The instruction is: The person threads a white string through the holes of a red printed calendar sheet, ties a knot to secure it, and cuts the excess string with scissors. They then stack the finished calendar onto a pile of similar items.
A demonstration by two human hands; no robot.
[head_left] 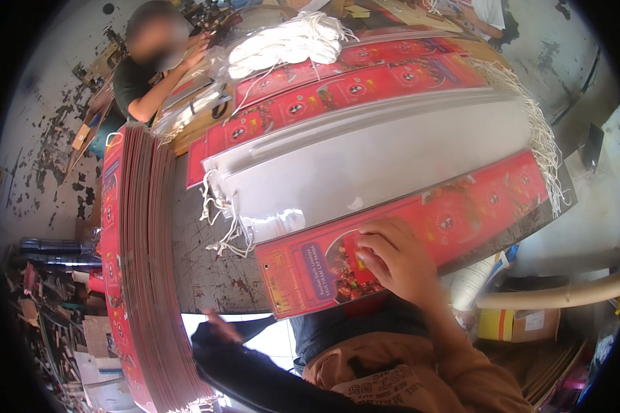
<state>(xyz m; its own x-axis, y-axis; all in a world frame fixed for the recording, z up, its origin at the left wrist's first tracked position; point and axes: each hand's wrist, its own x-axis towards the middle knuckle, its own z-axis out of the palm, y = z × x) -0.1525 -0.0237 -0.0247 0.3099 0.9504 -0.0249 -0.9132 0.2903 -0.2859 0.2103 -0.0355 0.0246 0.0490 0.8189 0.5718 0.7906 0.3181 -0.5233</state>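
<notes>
Red strip (472, 217) lies print-up on the counter (217, 282), along the near side of the gray stack (386, 148). Long axis runs near-left to far-right, roughly parallel to the stack. Yellow end with two small holes points left; other end sits by the stack's right-end cords (545, 138).

Right hand (395, 260): palm down on the strip, near side of the stack, fingers bent and slightly apart, resting on the surface. Forearm comes in from lower right. Left hand (222, 328): blurred, low and left of the stack, next to the red pile (148, 268); dark sleeve, can't tell finger state.

Far side of the stack: more red strips (296, 111), then a white rope bundle (289, 45). Co-worker (132, 81) far left of it.
</notes>
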